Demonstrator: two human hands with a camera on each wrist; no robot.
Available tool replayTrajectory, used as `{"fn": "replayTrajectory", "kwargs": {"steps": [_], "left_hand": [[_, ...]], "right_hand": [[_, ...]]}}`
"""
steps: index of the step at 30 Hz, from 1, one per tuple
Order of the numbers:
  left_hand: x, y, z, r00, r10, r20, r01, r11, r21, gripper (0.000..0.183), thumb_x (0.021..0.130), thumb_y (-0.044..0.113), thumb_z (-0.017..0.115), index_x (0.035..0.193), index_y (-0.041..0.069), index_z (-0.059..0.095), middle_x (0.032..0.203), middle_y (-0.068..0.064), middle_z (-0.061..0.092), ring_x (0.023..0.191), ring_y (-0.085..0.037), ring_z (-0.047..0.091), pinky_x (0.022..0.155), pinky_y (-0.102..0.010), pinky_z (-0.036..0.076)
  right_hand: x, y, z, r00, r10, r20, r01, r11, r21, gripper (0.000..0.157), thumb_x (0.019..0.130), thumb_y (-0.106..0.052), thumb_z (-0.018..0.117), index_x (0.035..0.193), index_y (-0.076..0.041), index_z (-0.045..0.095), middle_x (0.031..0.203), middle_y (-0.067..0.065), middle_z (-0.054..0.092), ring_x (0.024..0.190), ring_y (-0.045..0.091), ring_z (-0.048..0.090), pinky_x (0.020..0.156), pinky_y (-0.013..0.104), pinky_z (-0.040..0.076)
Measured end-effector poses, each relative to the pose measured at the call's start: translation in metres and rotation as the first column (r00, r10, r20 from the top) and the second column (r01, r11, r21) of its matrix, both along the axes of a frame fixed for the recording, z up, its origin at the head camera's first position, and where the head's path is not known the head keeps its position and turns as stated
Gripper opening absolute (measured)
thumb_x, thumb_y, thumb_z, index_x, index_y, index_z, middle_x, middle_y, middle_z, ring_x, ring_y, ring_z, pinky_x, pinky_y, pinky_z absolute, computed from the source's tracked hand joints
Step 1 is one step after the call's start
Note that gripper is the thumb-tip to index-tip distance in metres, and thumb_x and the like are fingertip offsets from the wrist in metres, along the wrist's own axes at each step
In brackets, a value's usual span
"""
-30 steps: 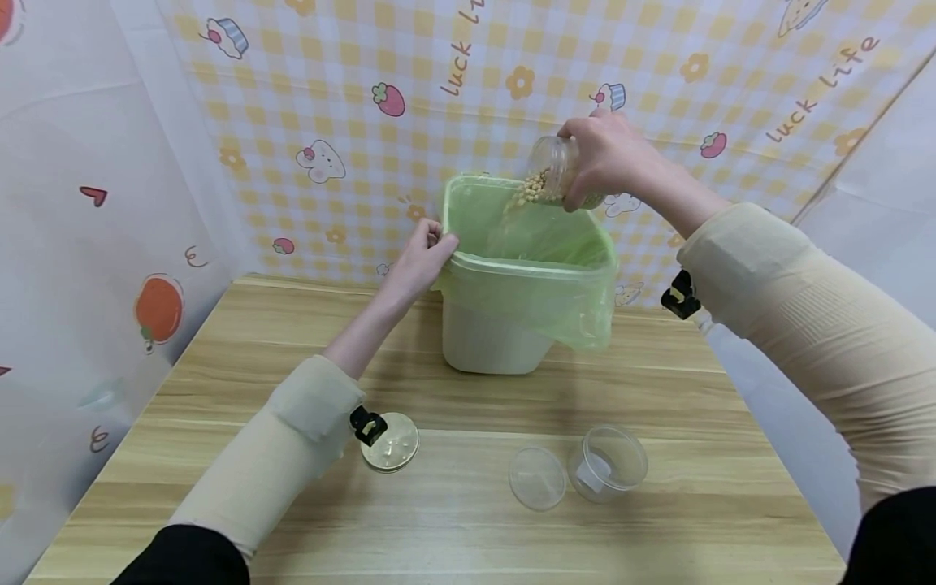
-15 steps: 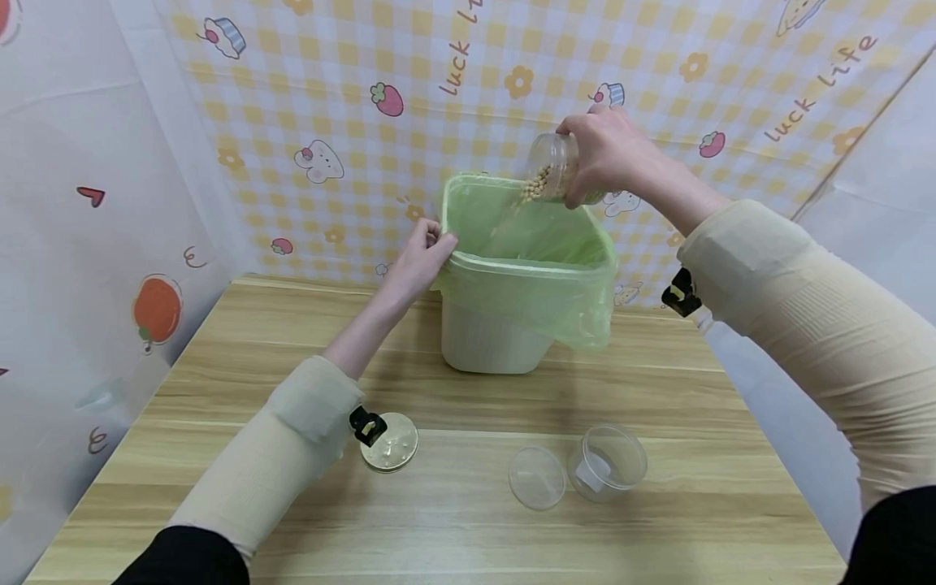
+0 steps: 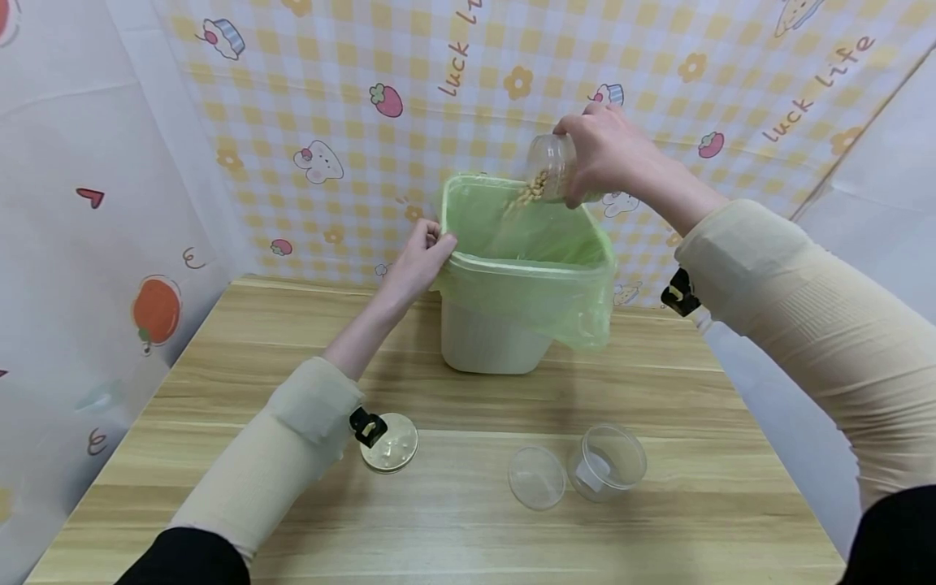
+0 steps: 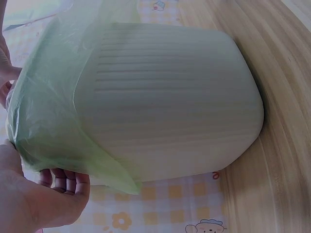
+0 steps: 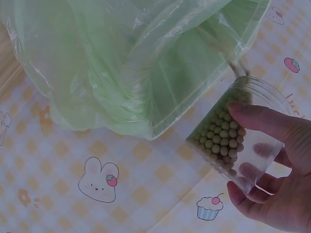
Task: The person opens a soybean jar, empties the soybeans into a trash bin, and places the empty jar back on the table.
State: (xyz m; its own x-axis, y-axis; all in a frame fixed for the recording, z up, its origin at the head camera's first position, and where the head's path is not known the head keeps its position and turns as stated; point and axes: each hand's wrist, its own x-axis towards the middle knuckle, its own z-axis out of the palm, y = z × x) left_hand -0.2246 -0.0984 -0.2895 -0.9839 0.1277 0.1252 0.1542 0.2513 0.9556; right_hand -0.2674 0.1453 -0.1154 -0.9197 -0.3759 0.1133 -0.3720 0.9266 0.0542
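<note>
My right hand [image 3: 610,154] grips a clear jar [image 3: 550,153], tipped with its mouth to the left above a pale bin [image 3: 490,337]. Small round tan beans [image 3: 536,187] stream from the jar into the green bag [image 3: 541,284] that lines the bin. In the right wrist view, several beans [image 5: 223,138] still fill the jar's lower side, and the thumb and fingers wrap the jar. My left hand [image 3: 418,262] holds the bin's lined rim at its left corner. The left wrist view shows its fingers [image 4: 68,183] curled below the bag's edge.
On the wooden table [image 3: 468,528] lie a gold-coloured round lid [image 3: 398,447] near the left sleeve and a clear round lid [image 3: 537,479]. Beside the clear lid stands a clear plastic cup [image 3: 621,459] with a white label. A checked cloth [image 3: 395,162] hangs behind the bin.
Beans keep pouring from the tilted jar into the lined bin. Both hands stay practically where they were.
</note>
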Motion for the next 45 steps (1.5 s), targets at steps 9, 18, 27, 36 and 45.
{"fn": "replayTrajectory", "kwargs": {"steps": [9, 18, 27, 36, 45], "left_hand": [[0.0015, 0.0001, 0.0000, 1.000, -0.003, 0.007, 0.003, 1.000, 0.006, 0.026, 0.101, 0.034, 0.050, 0.115, 0.014, 0.045, 0.106, -0.002, 0.045, 0.093, -0.019, 0.045, 0.080, -0.030, 0.041], [0.0015, 0.0004, -0.0005, 1.000, -0.004, 0.015, 0.003, 1.000, 0.017, 0.025, 0.101, 0.035, 0.050, 0.115, 0.015, 0.044, 0.107, -0.002, 0.045, 0.096, -0.019, 0.045, 0.083, -0.031, 0.042], [0.0000, 0.0002, -0.0008, 0.999, 0.005, 0.034, -0.005, 1.000, 0.012, 0.026, 0.102, 0.035, 0.050, 0.117, 0.015, 0.045, 0.111, -0.003, 0.048, 0.098, -0.020, 0.047, 0.083, -0.032, 0.043], [-0.0001, 0.0011, -0.0003, 0.999, 0.015, 0.030, -0.016, 1.000, 0.009, 0.029, 0.101, 0.036, 0.050, 0.120, 0.014, 0.046, 0.110, -0.003, 0.048, 0.097, -0.020, 0.048, 0.083, -0.032, 0.043], [0.0009, 0.0016, 0.0003, 0.999, 0.018, 0.037, -0.018, 1.000, -0.008, 0.030, 0.101, 0.037, 0.050, 0.120, 0.014, 0.047, 0.112, -0.003, 0.049, 0.097, -0.020, 0.047, 0.082, -0.032, 0.043]], "right_hand": [[0.0005, 0.0003, 0.0013, 1.000, -0.006, -0.006, 0.006, 1.000, 0.012, 0.102, 0.059, -0.014, 0.088, 0.151, 0.000, 0.046, 0.140, 0.033, 0.052, 0.127, 0.049, 0.041, 0.108, 0.060, 0.038], [0.0008, -0.0002, 0.0013, 1.000, 0.002, -0.008, -0.002, 1.000, 0.013, 0.102, 0.059, -0.014, 0.089, 0.151, 0.001, 0.046, 0.140, 0.035, 0.051, 0.126, 0.050, 0.041, 0.106, 0.061, 0.039], [0.0017, -0.0005, 0.0016, 1.000, 0.002, -0.011, -0.002, 1.000, 0.019, 0.104, 0.059, -0.011, 0.090, 0.151, 0.001, 0.045, 0.140, 0.034, 0.049, 0.126, 0.049, 0.040, 0.107, 0.061, 0.038], [0.0032, -0.0024, 0.0007, 1.000, -0.005, -0.024, 0.006, 0.999, 0.046, 0.102, 0.059, -0.010, 0.090, 0.151, -0.002, 0.046, 0.143, 0.033, 0.047, 0.128, 0.050, 0.039, 0.108, 0.064, 0.039], [0.0051, -0.0003, -0.0013, 0.998, 0.026, -0.051, -0.022, 0.998, 0.067, 0.097, 0.058, -0.005, 0.085, 0.148, -0.002, 0.049, 0.143, 0.033, 0.047, 0.128, 0.052, 0.038, 0.106, 0.064, 0.040]]}}
